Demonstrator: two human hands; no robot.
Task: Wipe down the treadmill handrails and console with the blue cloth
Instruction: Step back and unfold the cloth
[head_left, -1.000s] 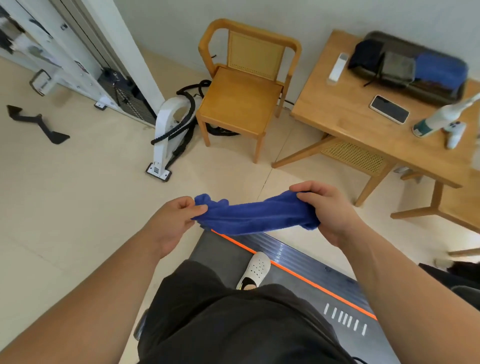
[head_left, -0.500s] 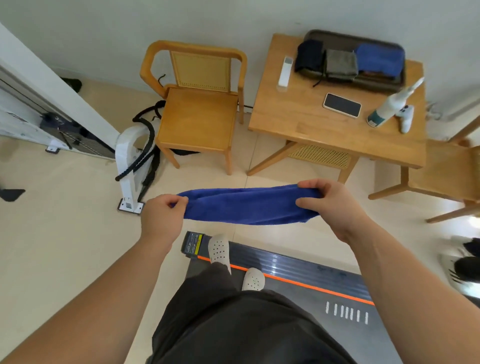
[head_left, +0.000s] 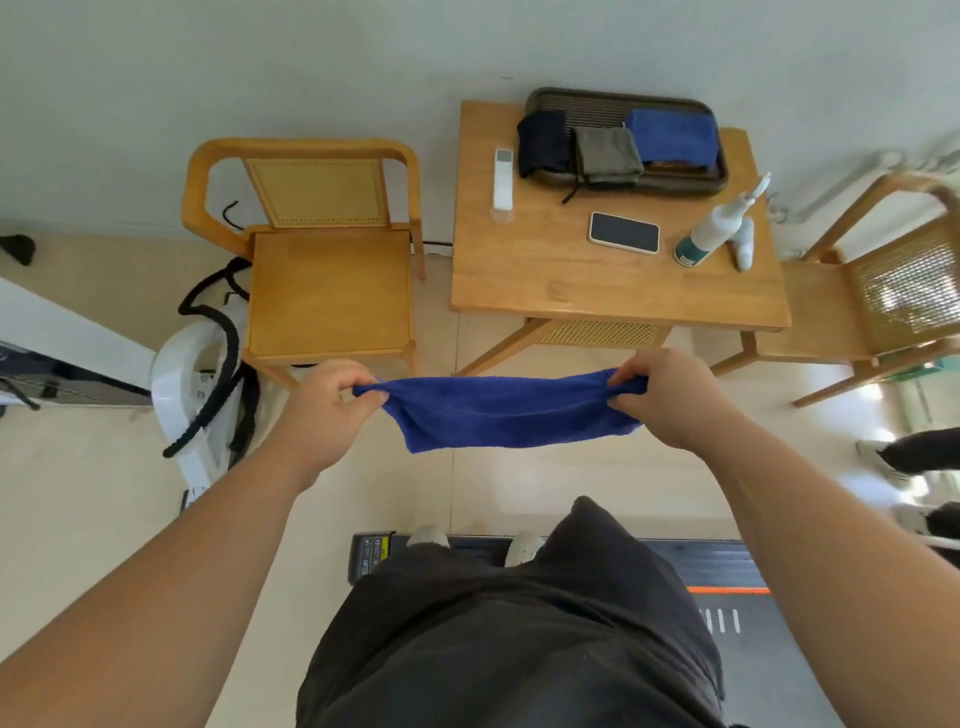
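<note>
- A person stands on the treadmill deck, the blue cloth stretched crosswise between both hands, long axis left to right.
- The left hand and right hand each pinch one end, level, equally near.
- No handrail or console shows; both presumably lie outside the view.

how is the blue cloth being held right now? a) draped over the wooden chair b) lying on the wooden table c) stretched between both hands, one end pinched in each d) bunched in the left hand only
c: the blue terry cloth spans the air in front of the person, with the left hand pinching one end and the right hand the other, clear of the square wooden table and the wooden cane-backed chair.
</note>
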